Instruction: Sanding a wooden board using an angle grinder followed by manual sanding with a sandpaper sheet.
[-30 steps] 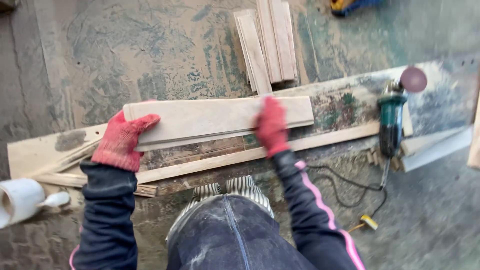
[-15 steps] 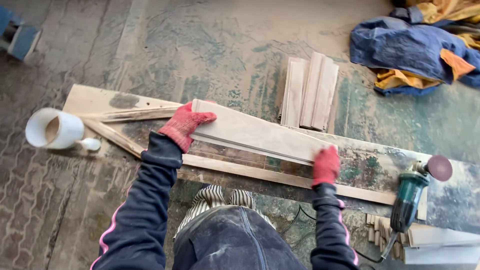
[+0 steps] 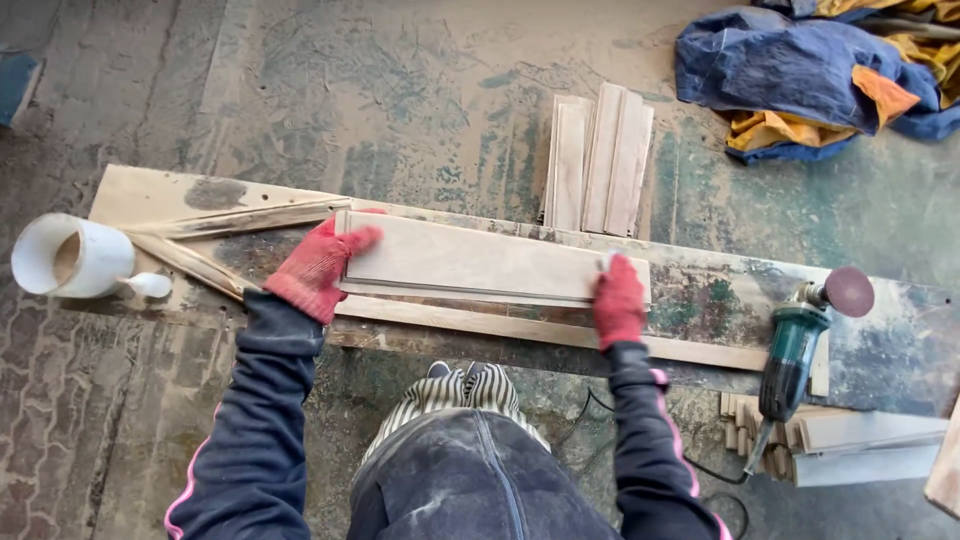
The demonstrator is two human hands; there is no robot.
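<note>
Left hand: left hand (image 3: 318, 265) in a red glove, arm reaching forward, fingers curled over the left end of the plank (image 3: 480, 263); grip closed on that end.
Right hand: right hand (image 3: 618, 298), also red-gloved, closed on the plank's right end, thumb side up on its near edge.
Plank: pale, flat, spanning from one grip to the other, lying along the long board (image 3: 700, 300) that serves as the surface.
Left of the left grip: thin wood strips (image 3: 230, 218) and a white cup (image 3: 68, 257) on its side.
Right of the right grip: a green grinder (image 3: 792, 350) with a round disc, resting on the board's end, well apart.
Beyond the grips: a stack of planks (image 3: 598, 160) on the floor; farther right, a blue and yellow cloth (image 3: 800, 75).
Near side: wood offcuts (image 3: 860, 445) under the grinder.
</note>
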